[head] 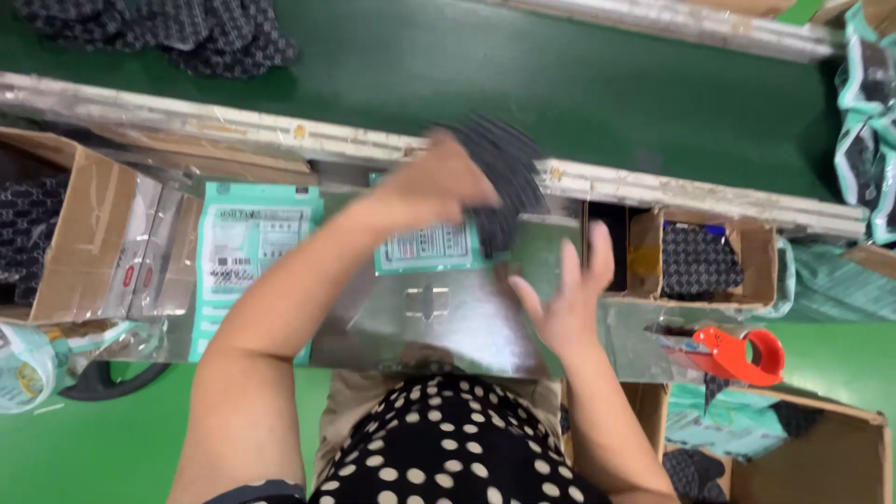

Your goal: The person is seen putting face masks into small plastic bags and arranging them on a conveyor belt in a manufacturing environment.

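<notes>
The left hand (439,182) is closed on a dark patterned cloth (504,177), gripping its near edge; the cloth is blurred and fans out beyond and to the right of the fingers, over the far edge of the metal table (448,322). The right hand (569,299) is open, fingers spread, palm toward the cloth, holding nothing and just clear of it, below and to the right of the left hand.

Under both hands lies a silvery bag (425,308) with a teal label (429,247) just beneath the left wrist. Left of the left forearm lies a second teal packet (247,252), flat on the table. Beyond the left hand a pale worn rail (205,121) runs across, and past it a green floor (560,84) with a heap of dark cloth (177,33) far off to the left.

Just right of the right hand stands an open carton (756,257) holding a folded piece of the same dark patterned cloth (700,261); a dark compartment lies between the carton and the right fingers. Below that carton, near the right forearm, rests a red tape dispenser (737,355). Farther below it, another carton (840,457) holds teal packets and dark cloth. Far left of the left arm an open box (79,233) holds more dark patterned cloth. A tape roll (23,364) sits below that box. Teal packets (868,121) are stacked at the far right.
</notes>
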